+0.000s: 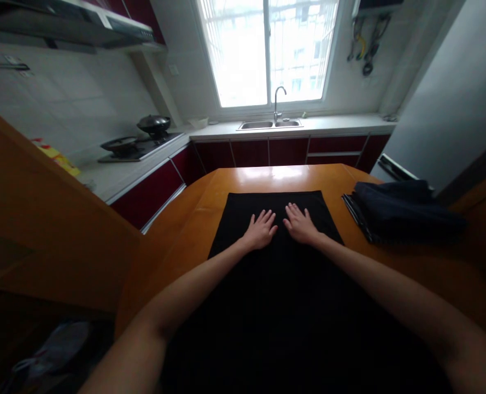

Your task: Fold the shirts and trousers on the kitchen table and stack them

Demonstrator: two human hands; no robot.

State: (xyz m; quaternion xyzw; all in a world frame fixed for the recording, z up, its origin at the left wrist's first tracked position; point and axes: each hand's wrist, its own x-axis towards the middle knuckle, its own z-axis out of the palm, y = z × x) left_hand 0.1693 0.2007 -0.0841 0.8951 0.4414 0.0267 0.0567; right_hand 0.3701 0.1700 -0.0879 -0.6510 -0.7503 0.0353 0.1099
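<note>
Left hand [260, 230] and right hand [301, 225] lie flat, gripping nothing, on black cloth [304, 201] running lengthwise toward the window [243, 52].

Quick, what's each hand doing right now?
Left hand: open, palm down on the black cloth, holding nothing.
Right hand: same, open and flat.

The wooden table [185, 219] lies open left of the black cloth [243, 205]; folded dark fabric [402, 210] blocks its right side.
</note>
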